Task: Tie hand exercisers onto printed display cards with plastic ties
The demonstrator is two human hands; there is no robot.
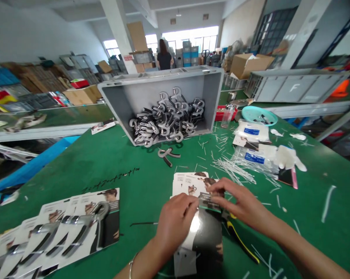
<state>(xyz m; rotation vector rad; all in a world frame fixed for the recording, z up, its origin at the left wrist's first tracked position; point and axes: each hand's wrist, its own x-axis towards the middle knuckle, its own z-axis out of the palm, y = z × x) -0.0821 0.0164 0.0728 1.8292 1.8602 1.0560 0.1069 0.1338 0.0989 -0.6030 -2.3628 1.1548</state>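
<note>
A stack of printed backing cards [206,228] lies in front of me. My left hand [177,217] rests over the left side of the top card, fingers curled into a pinch; what is between the fingertips is hidden. My right hand [240,199] holds the card's upper right edge between thumb and bent fingers. Partly under my right hand are pliers [239,240] with yellow and black handles. Beyond the cards lies a single hand gripper [167,155] with grey and black handles. At left, several cards with hand gripper exercisers on them [84,221] overlap in a row.
A grey crate [212,93] tipped towards me holds many hand grippers. White plastic ties [233,168] are scattered on the green table [105,155]. To the right are plastic packets [253,131], a white glove [288,157] and a turquoise dish [259,112]. A person [165,58] stands far back.
</note>
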